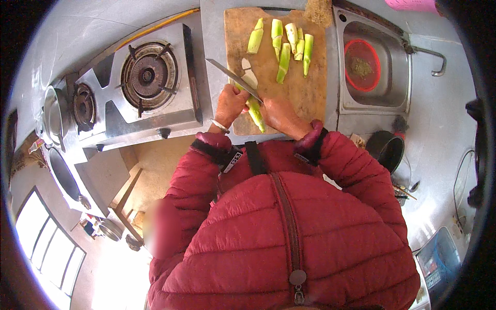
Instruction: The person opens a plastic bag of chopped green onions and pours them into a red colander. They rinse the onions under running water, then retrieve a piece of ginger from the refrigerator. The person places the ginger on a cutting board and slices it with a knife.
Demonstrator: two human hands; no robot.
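Observation:
My right hand point(279, 113) grips the handle end of a kitchen knife point(236, 78), whose blade slants up to the left past the wooden cutting board's edge. Under the blade, a green stalk vegetable piece point(255, 113) lies at the board's near left, and my left hand point(231, 104) holds it with bent fingers. Pale slices point(250, 76) rest just beyond the blade. Several more green stalk pieces point(285, 62) lie spread over the far half of the wooden cutting board point(310, 101). My right fingers hide the knife's handle.
Left of the board stands a gas stove point(149, 104) with bare burners. To the right is a steel sink point(395, 69) holding a red-rimmed basin point(376, 64). A brown scrubber point(318, 11) overlaps the board's far right corner. A dark pot point(385, 151) sits near my right elbow.

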